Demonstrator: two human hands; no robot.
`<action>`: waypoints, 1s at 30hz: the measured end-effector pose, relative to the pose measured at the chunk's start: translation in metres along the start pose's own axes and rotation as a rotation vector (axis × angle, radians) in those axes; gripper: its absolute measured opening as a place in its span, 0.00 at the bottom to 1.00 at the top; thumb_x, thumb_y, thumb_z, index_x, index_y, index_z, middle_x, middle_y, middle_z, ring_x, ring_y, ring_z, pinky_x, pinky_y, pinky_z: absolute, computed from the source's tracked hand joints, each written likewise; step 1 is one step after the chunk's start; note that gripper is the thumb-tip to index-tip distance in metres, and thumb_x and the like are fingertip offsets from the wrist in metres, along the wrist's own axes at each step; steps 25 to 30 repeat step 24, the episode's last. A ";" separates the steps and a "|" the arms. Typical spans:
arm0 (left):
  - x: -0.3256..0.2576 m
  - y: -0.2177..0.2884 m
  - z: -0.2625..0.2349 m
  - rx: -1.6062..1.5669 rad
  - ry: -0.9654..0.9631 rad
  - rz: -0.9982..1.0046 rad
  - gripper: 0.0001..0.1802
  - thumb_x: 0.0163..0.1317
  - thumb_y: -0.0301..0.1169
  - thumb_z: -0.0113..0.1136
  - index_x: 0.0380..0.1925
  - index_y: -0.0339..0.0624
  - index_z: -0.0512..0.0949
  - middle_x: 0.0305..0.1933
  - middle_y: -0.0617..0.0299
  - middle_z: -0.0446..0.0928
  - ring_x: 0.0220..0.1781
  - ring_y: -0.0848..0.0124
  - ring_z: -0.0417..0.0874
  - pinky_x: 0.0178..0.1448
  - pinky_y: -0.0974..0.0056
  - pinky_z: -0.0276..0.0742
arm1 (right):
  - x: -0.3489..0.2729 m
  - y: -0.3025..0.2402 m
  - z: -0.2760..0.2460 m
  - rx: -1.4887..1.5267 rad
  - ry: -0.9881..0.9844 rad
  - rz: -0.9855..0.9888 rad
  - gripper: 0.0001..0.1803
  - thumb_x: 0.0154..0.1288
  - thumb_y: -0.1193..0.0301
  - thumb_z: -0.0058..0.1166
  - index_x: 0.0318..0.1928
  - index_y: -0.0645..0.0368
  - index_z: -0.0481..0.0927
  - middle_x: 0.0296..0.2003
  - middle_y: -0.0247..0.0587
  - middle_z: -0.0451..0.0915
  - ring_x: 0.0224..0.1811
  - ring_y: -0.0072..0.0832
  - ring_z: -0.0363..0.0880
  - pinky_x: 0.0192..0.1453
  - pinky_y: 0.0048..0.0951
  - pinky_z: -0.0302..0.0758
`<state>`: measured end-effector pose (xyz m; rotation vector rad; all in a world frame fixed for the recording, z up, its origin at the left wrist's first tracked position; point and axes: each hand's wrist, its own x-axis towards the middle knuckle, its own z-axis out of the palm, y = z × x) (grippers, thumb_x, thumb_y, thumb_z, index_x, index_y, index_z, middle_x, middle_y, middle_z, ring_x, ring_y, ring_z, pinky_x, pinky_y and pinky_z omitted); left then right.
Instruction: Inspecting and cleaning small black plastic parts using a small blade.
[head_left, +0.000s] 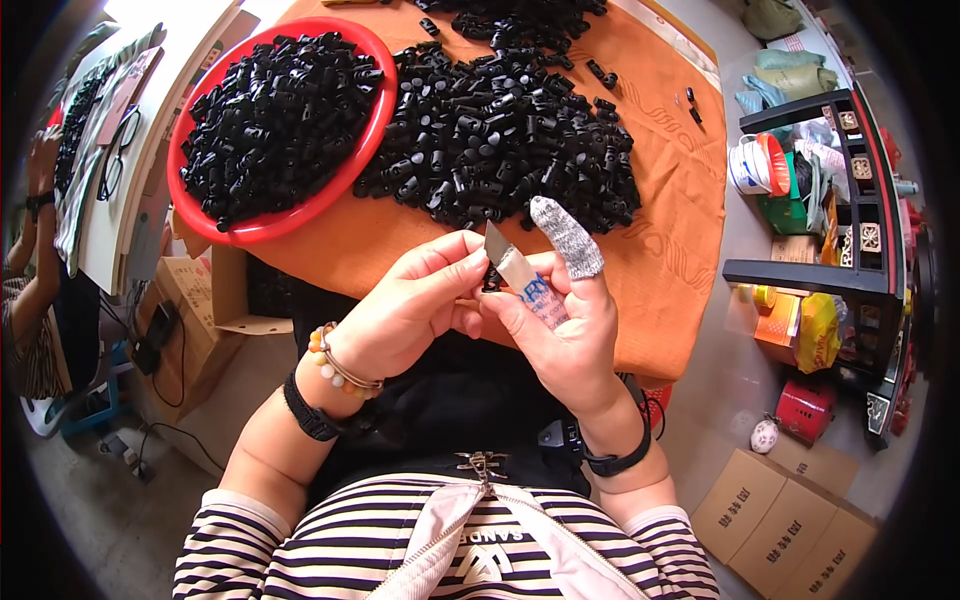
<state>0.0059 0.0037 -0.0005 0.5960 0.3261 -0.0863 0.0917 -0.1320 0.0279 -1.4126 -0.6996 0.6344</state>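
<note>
My left hand (395,300) pinches a small black plastic part (491,281) between thumb and fingertips, in front of my body at the table's near edge. In my right hand (565,340) is a short knife (515,268), its handle wrapped in pale material with blue print. The knife's bare metal blade points up, right beside the black part; whether they touch I cannot tell. A grey knitted finger cover (568,236) sits on my raised right index finger. Just beyond my hands lies a heap of similar black parts (500,140), and a red basin (386,105) full of them stands to its left.
An orange cloth (675,190) covers the table. At the right are a dark shelf frame (810,275) with bags and a bucket (757,165), and cardboard boxes (785,520) on the floor. An open carton (190,320) stands left. Another person's hand (45,160) shows at far left.
</note>
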 end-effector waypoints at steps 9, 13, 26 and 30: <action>-0.003 0.011 -0.002 -0.168 -0.039 0.024 0.11 0.68 0.39 0.44 0.42 0.45 0.68 0.30 0.67 0.70 0.23 0.82 0.66 0.24 0.76 0.58 | -0.004 0.005 -0.011 -0.034 -0.019 0.001 0.31 0.58 0.78 0.58 0.61 0.66 0.61 0.33 0.35 0.76 0.32 0.14 0.75 0.36 0.15 0.72; -0.003 0.012 0.001 -0.205 -0.014 0.016 0.09 0.69 0.38 0.43 0.42 0.47 0.68 0.27 0.69 0.67 0.21 0.82 0.62 0.23 0.76 0.57 | -0.006 0.006 -0.009 -0.027 -0.019 0.050 0.30 0.57 0.75 0.61 0.59 0.65 0.65 0.29 0.28 0.71 0.27 0.08 0.65 0.30 0.10 0.64; -0.001 0.000 0.010 -0.122 -0.037 -0.023 0.08 0.68 0.39 0.46 0.40 0.50 0.67 0.26 0.71 0.68 0.22 0.83 0.62 0.25 0.77 0.57 | 0.000 0.004 -0.006 0.231 0.040 0.093 0.37 0.56 0.75 0.62 0.63 0.65 0.58 0.36 0.32 0.74 0.40 0.16 0.75 0.43 0.12 0.71; -0.001 0.000 0.010 -0.122 -0.037 -0.023 0.08 0.68 0.39 0.46 0.40 0.50 0.67 0.26 0.71 0.68 0.22 0.83 0.62 0.25 0.77 0.57 | 0.000 0.004 -0.006 0.231 0.040 0.093 0.37 0.56 0.75 0.62 0.63 0.65 0.58 0.36 0.32 0.74 0.40 0.16 0.75 0.43 0.12 0.71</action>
